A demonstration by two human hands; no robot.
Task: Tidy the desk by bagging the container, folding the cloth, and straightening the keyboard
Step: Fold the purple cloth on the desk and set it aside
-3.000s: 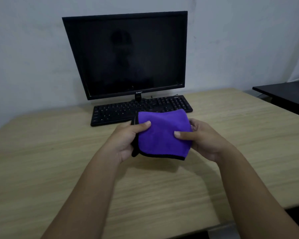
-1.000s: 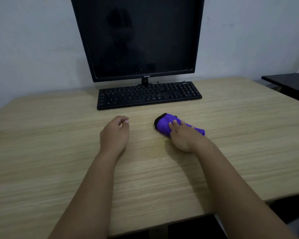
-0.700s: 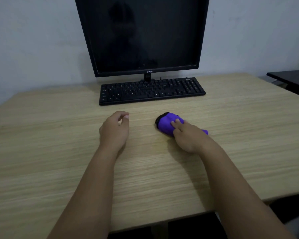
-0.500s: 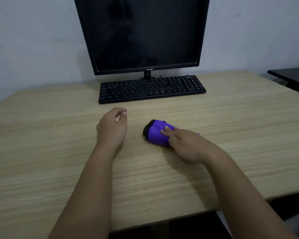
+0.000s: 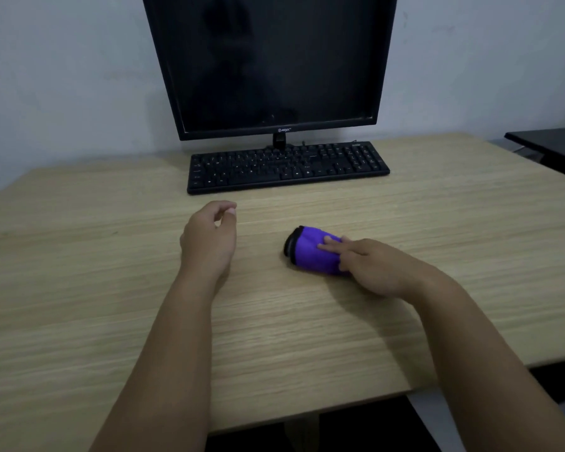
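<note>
- Purple cloth [image 5: 310,251], folded small with a black edge showing at its left end, lies on the desk [image 5: 437,223] in front of the keyboard [image 5: 287,166], well clear of it.
- Right hand [image 5: 369,265] rests flat on the cloth's right part, fingers [image 5: 331,244] spread over the top; it presses, it does not clamp.
- Left hand [image 5: 209,238] sits apart on the bare desk, loosely curled, holding nothing.
- Risk: the bundle looks thick and springy, so lifting the palm may let the folds open again.
- Risk: sliding under a flat palm could roll the bundle or drag its top layer, spoiling the fold.
- Risk: pushing it toward the keyboard could knock the keyboard askew; it looks about parallel to the desk edge, below the monitor [image 5: 271,63].
- Unknown: neither container nor bag is in view, so I cannot tell whether that step is done; judging the task finished here could be a mistake.
</note>
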